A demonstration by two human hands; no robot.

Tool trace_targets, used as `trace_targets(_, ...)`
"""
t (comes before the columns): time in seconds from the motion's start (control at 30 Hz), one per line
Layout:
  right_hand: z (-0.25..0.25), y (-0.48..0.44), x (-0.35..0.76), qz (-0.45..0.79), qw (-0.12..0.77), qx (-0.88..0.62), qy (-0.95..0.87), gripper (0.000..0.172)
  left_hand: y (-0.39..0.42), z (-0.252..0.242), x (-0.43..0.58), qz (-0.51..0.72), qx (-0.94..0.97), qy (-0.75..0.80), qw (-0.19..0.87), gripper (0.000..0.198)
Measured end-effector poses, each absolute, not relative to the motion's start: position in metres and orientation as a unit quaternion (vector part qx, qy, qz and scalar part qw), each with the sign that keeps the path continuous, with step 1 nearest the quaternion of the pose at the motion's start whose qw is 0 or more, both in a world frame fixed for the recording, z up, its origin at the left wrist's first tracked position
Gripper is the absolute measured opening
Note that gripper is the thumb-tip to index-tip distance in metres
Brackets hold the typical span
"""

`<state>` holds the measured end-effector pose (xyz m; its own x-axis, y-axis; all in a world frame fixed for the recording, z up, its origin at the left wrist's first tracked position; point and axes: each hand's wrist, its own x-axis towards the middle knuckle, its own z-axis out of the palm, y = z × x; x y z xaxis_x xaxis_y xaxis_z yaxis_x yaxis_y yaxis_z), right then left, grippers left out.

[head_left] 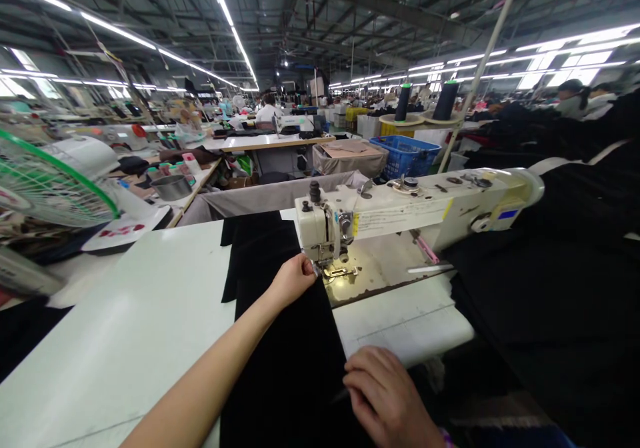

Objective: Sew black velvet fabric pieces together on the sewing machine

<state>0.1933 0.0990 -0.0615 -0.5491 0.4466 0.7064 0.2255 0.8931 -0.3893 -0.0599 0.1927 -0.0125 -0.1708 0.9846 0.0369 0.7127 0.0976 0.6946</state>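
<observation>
A long black cloth lies over the pale table, its right edge running up to the needle area of a white sewing machine. My left hand is beside the presser foot, thumb and fingers pinched together; what they pinch is too small to make out. Lower down, my right hand is at the right edge of the black cloth near the table's front, its fingers curled together on the cloth edge.
A green-rimmed fan stands at the left. Behind the machine are a grey cloth-lined bin and a blue basket. Dark fabric is heaped at the right. Two black thread cones stand on a rack; people sit farther back.
</observation>
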Motion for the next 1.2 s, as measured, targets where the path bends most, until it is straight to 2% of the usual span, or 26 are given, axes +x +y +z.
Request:
trace_targets(0.43,-0.066,0.111,0.185,0.098,0.450,-0.162,-0.873,0.027,0.210,-0.019,-0.065,0.301,0.613,0.700,0.208,0.019)
trace_targets(0.57,-0.065,0.110,0.186,0.107,0.432,-0.165,-0.880,0.028,0.210,-0.021,-0.063,0.300,0.610,0.714,0.169,0.016)
trace_targets(0.7,-0.061,0.106,0.188,0.138,0.404,-0.182,-0.886,0.030,0.180,-0.007,-0.050,0.301,0.619,0.721,0.082,0.029)
trace_targets(0.77,-0.059,0.105,0.188,0.156,0.397,-0.187,-0.885,0.030,0.148,-0.001,-0.038,0.280,0.656,0.699,0.057,0.022)
trace_targets(0.83,-0.056,0.107,0.187,0.167,0.393,-0.192,-0.883,0.029,0.110,0.000,-0.025,0.226,0.746,0.621,0.084,0.005)
trace_targets(0.9,-0.053,0.111,0.185,0.175,0.386,-0.201,-0.883,0.028,0.078,-0.006,-0.017,0.192,0.821,0.522,0.126,0.014)
trace_targets(1.03,-0.050,0.125,0.177,0.182,0.368,-0.216,-0.886,0.028,0.059,-0.025,-0.019,0.195,0.878,0.435,0.039,0.032)
trace_targets(1.2,-0.048,0.147,0.165,0.180,0.337,-0.228,-0.896,0.028,0.087,-0.022,-0.032,0.184,0.870,0.455,0.050,0.021)
